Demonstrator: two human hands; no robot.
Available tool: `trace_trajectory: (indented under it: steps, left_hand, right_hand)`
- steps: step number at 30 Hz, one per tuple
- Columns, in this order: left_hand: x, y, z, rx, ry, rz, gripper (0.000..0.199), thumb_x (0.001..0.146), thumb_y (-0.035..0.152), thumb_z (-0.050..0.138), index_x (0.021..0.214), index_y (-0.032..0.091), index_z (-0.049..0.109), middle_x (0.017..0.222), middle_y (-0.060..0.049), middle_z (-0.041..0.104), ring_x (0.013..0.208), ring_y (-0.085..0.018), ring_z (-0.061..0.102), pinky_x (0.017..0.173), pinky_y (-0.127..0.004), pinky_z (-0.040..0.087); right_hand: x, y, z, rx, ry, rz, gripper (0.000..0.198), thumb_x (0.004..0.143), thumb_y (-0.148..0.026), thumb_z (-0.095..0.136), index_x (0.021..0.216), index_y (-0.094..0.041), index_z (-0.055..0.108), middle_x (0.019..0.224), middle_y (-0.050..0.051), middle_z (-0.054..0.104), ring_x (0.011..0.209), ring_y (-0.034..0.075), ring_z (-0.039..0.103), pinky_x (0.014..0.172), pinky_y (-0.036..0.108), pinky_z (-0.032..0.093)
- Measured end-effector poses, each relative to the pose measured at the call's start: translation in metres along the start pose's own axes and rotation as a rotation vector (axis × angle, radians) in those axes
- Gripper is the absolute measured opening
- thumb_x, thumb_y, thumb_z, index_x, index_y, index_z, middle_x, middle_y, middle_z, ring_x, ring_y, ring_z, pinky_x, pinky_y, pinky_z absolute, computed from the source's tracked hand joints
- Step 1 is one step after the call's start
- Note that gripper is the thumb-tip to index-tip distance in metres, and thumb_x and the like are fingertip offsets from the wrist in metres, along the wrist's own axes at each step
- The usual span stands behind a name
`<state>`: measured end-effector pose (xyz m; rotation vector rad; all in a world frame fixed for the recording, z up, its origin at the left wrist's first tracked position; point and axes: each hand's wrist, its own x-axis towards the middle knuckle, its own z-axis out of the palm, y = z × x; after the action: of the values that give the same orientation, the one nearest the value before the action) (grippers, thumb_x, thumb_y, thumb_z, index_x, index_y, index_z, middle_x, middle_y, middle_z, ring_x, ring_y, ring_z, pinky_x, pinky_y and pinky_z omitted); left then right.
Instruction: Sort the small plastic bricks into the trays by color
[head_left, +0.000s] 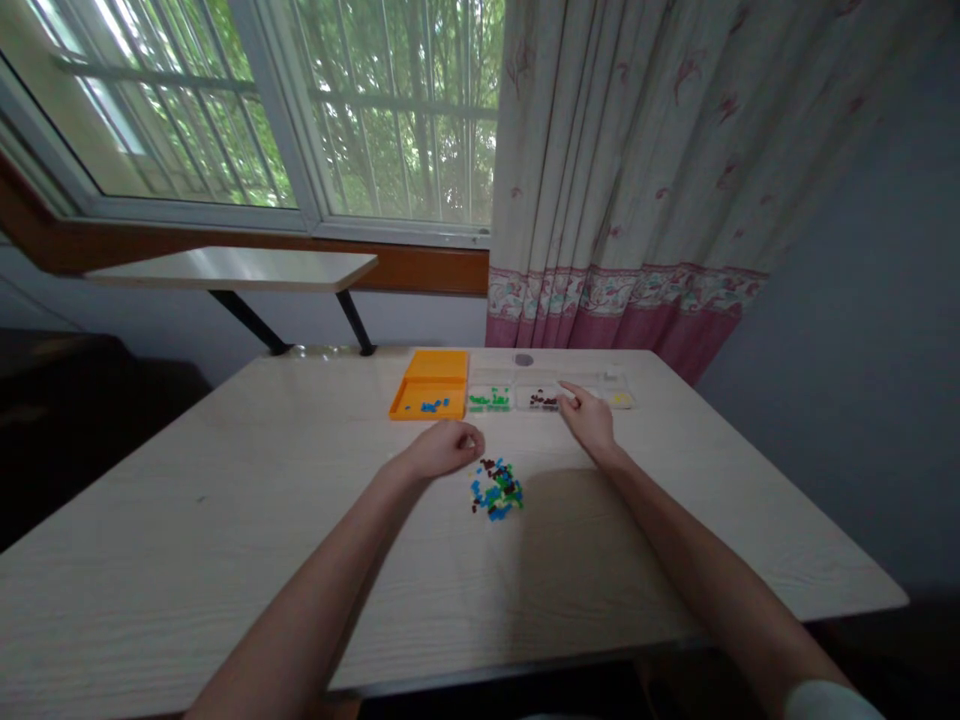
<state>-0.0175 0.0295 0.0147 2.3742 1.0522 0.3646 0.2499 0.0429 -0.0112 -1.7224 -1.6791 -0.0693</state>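
Observation:
A small pile of mixed blue, green, brown and yellow pieces [498, 490], like tiny building bricks, lies on the table. Just beyond its left side, my left hand [448, 447] rests with fingers curled closed; whatever is inside them, if anything, is hidden. My right hand [590, 418] is at the clear boxes, beside the brown pieces [543, 400], with index finger and thumb nearly together. Anything between those fingertips is too small to make out. Green pieces [489, 399] fill part of the neighbouring clear box. Blue pieces [435, 406] lie in an open orange box [399, 410].
Yellow pieces [621, 400] sit in the clear box at the right end of the row. A grey round spot [523, 360] shows near the far edge of the table [300, 560]. A raised shelf [247, 268] stands on black supports at the back left, under the window.

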Motion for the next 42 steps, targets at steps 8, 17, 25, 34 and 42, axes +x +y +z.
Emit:
trace_trajectory:
  steps: [8, 17, 25, 34, 42]
  left_hand:
    - [0.0, -0.002, 0.006, 0.002, -0.077, 0.028, 0.023, 0.065, 0.016, 0.047, 0.082, 0.014, 0.062, 0.058, 0.002, 0.05, 0.051, -0.008, 0.041, 0.049, -0.017, 0.027]
    - [0.0, 0.0, 0.009, -0.111, -0.139, 0.069, 0.024, 0.064, 0.014, 0.048, 0.082, 0.014, 0.064, 0.059, 0.002, 0.051, 0.053, -0.007, 0.042, 0.049, -0.016, 0.028]
    - [0.0, 0.003, 0.011, -0.134, -0.047, 0.056, 0.024, 0.068, 0.016, 0.045, 0.083, 0.012, 0.064, 0.061, 0.0, 0.056, 0.054, -0.008, 0.045, 0.05, -0.016, 0.031]
    - [0.002, 0.007, 0.015, -0.112, -0.056, 0.092, 0.024, 0.066, 0.011, 0.043, 0.079, 0.012, 0.064, 0.062, 0.0, 0.057, 0.053, -0.007, 0.044, 0.051, -0.016, 0.031]
    - [0.004, 0.019, 0.018, -0.079, 0.112, 0.046, 0.019, 0.07, 0.023, 0.051, 0.084, 0.016, 0.062, 0.052, 0.005, 0.04, 0.049, -0.007, 0.038, 0.047, -0.016, 0.026]
  right_hand:
    - [-0.025, -0.02, -0.005, 0.182, -0.476, -0.367, 0.026, 0.08, -0.032, 0.044, 0.092, -0.02, 0.063, 0.073, 0.001, 0.064, 0.062, 0.01, 0.054, 0.058, 0.019, 0.037]
    - [-0.048, -0.056, 0.0, 0.152, -0.605, -0.538, 0.024, 0.082, -0.031, 0.046, 0.1, -0.028, 0.061, 0.087, 0.001, 0.059, 0.077, 0.011, 0.055, 0.068, 0.02, 0.038]
    - [-0.05, -0.055, -0.001, 0.187, -0.582, -0.566, 0.018, 0.079, -0.026, 0.05, 0.091, -0.024, 0.063, 0.084, 0.001, 0.06, 0.075, 0.01, 0.055, 0.067, 0.019, 0.039]
    - [-0.052, -0.058, 0.001, 0.196, -0.577, -0.502, 0.014, 0.076, -0.021, 0.052, 0.086, -0.02, 0.062, 0.079, 0.0, 0.059, 0.071, 0.009, 0.054, 0.067, 0.02, 0.038]
    - [-0.05, -0.055, 0.008, 0.425, -0.513, -0.309, 0.015, 0.075, -0.027, 0.053, 0.08, -0.016, 0.063, 0.068, 0.0, 0.056, 0.055, 0.007, 0.044, 0.052, 0.017, 0.034]
